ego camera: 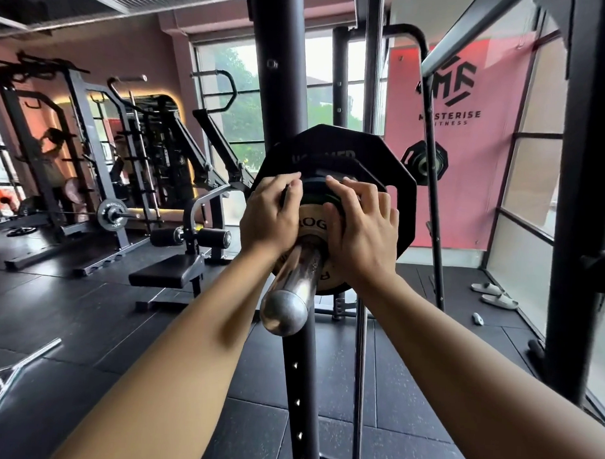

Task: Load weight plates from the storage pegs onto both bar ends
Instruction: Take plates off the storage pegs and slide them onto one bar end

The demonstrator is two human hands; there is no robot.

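Both hands are on the small pale plate (313,225), the one with the partly hidden "ROG" lettering. It sits on the chrome bar sleeve (297,280), whose rounded end sticks out toward the camera. The left hand (272,216) has the plate by its left side and the right hand (364,229) by its right side, so the plate's face only shows in the gap between them and a bit below the right wrist.

The left fingers (292,187) curl over the plate's top edge, and the right fingers (350,187) do the same from the other side. The right thumb lies flat against the plate's face. So both hands are grasping it, neither one loose.

Behind the pale plate there's a thin plate with a greenish rim (316,194), touching or very nearly. Can't tell if there's any gap. Behind that is the big black many-sided plate (341,145), already on the bar. The fingertips land about where the pale plate meets the green one.

The black rack upright (269,90) runs straight up behind all this. Off to the right, a spare black plate (424,162) hangs in front of a pink banner (474,187), and a pair of slippers (494,295) sits on the rubber floor.
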